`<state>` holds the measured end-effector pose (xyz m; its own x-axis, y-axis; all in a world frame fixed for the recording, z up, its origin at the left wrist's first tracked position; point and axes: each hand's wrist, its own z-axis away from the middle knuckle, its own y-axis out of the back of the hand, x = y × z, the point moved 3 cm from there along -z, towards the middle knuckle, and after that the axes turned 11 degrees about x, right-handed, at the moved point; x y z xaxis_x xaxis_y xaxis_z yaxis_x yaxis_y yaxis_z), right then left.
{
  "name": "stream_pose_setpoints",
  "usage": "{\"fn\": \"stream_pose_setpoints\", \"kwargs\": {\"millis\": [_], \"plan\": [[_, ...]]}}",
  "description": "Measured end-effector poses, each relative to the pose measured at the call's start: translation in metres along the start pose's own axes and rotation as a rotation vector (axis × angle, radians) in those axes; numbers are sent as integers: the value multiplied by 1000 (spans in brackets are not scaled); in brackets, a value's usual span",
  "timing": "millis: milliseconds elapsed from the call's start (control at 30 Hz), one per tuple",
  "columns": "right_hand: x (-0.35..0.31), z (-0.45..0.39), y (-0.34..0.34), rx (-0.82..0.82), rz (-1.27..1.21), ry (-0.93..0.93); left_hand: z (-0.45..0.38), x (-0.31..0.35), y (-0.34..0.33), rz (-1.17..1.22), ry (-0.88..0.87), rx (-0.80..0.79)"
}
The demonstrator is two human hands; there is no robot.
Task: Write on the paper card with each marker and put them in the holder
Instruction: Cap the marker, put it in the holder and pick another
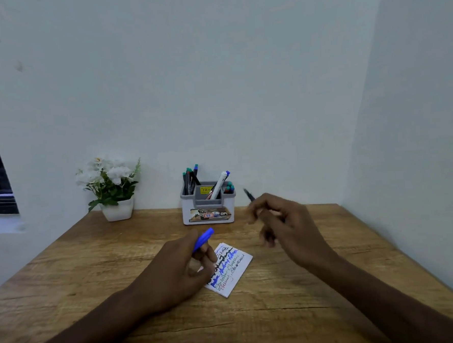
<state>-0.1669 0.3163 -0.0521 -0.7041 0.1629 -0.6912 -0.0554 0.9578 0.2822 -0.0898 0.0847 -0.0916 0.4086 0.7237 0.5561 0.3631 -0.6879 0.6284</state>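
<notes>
While the paper card [232, 269] lies flat on the desk [93, 259], already carrying several lines of writing in black, blue, green and red, two items are held above it. Left hand [178, 269]: fingers curled round a blue piece [203, 239], apparently a marker cap or short marker body, its upper end pointing up and away; the hand rests on the left edge of the card. Right hand [279, 221]: raised off the desk, to the right of the holder [208, 207], a thin dark pen-like marker [248, 194] pinched in its fingers with the tip pointing up towards the wall; motion blur hides the exact finger placement. Holder: grey and white, standing at the back of the desk against the wall, several dark markers with teal ends stored in its left compartment, a white marker with a blue cap [220, 185] leaning in the middle, teal-ended markers in the right. Step judged in hand: writing with the current marker finished, recapping or stowing pending. Next move calls for the cap, if such it is, to be aligned with the marker tip, then the marker to be lowered upright into a free compartment. Also present: a potted white flower [112, 186], back left.
</notes>
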Motion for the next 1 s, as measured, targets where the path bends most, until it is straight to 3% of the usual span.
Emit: {"fn": "stream_pose_setpoints", "kwargs": {"millis": [133,400,500,633,800,1000], "plan": [[-2,-2,-6,42,-287,-154,-1,-1,-2,23,54,-4],[12,14,-24,-88,-226,-340,-4,-7,-2,-162,-74,-18],[15,20,-32,-102,-192,-422,-5,-11,2,-247,-47,-6],[17,31,-48,-110,-341,-648,-5,-11,2,-211,6,29],[11,35,-51,-117,120,-411,-5,-11,-1,-284,33,26],[2,35,-63,-168,226,-323,-5,-15,-2,-279,23,28]]}}
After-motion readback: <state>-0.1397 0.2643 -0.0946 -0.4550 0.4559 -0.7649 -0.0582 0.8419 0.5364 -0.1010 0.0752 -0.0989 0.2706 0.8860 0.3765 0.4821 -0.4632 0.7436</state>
